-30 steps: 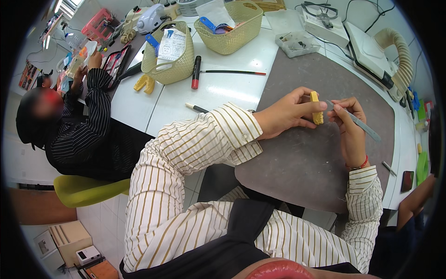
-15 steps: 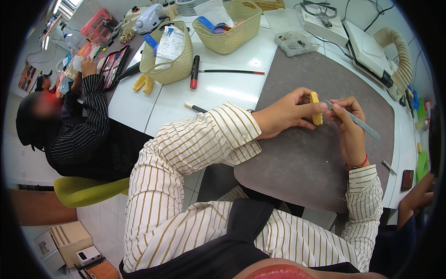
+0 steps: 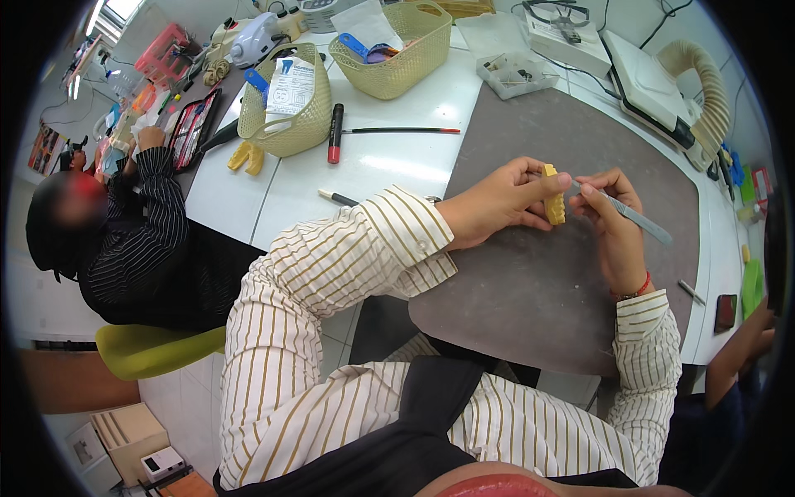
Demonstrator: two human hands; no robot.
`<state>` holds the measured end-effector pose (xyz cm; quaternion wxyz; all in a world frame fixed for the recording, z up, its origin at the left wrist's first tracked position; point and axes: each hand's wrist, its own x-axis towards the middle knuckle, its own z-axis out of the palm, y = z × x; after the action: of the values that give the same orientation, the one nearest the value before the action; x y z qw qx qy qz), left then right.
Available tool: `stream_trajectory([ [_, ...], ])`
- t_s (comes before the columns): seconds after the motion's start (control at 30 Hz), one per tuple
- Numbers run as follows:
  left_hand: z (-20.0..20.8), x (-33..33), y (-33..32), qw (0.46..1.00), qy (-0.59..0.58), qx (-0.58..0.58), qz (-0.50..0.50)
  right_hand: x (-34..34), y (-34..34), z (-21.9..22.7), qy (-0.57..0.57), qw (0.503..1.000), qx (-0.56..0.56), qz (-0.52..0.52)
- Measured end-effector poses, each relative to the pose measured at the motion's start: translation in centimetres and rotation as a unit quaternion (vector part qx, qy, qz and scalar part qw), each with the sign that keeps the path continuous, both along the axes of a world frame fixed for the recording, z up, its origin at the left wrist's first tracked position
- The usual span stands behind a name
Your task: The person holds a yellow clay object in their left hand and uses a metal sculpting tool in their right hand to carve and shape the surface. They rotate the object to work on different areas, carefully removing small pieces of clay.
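since a second ago, a co-worker's hand (image 3: 151, 137) at the far left is sitting lower, while the tabletop things and the person's own hands are appearing slightly further left. the left hand (image 3: 509, 200) is gripping a yellow, plaster-like dental cast with a bumpy edge (image 3: 553, 199), pinching it on edge between thumb and fingers. this cast is being held up over a smooth grey-brown mat (image 3: 530, 290). the right hand (image 3: 617, 217) is gripping a slim silver-grey metal tool (image 3: 639, 219) like a pen, and its narrow end is pointing at the left thumb and the cast; whether it is touching either, i cannot tell. a thin red bracelet (image 3: 638, 287) is circling the right wrist.

to the left, on the white tabletop (image 3: 381, 157), a horseshoe-shaped yellow cast (image 3: 247, 156) is lying near a cream woven-plastic basket (image 3: 305, 128). just beside that basket, a black marker with a red end (image 3: 334, 137) is lying close to a thin black brush with a red tip (image 3: 402, 130). beyond the mat, a clear plastic box (image 3: 530, 88) is holding small pieces.
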<state>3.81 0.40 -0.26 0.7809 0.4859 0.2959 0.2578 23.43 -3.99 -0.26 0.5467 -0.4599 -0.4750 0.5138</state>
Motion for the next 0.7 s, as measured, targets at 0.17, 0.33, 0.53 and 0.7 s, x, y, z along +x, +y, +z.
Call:
stream_trajectory([
  [0.17, 0.17, -0.07, 0.0, 1.0, -0.008, 0.021, -0.013, -0.01, -0.02, 0.13, -0.005, 1.0, 0.0, 0.006],
  [0.33, 0.31, -0.13, -0.03, 0.999, -0.012, 0.031, -0.021, -0.01, -0.1, -0.18, 0.003, 1.0, -0.009, 0.024],
  [0.53, 0.23, -0.12, 0.01, 0.999, -0.003, 0.042, -0.015, -0.08, -0.12, -0.09, 0.006, 1.0, -0.005, 0.024],
  [0.7, 0.29, -0.09, 0.16, 0.999, 0.006, 0.036, -0.017, 0.01, -0.04, -0.01, 0.01, 1.0, -0.004, 0.02],
])
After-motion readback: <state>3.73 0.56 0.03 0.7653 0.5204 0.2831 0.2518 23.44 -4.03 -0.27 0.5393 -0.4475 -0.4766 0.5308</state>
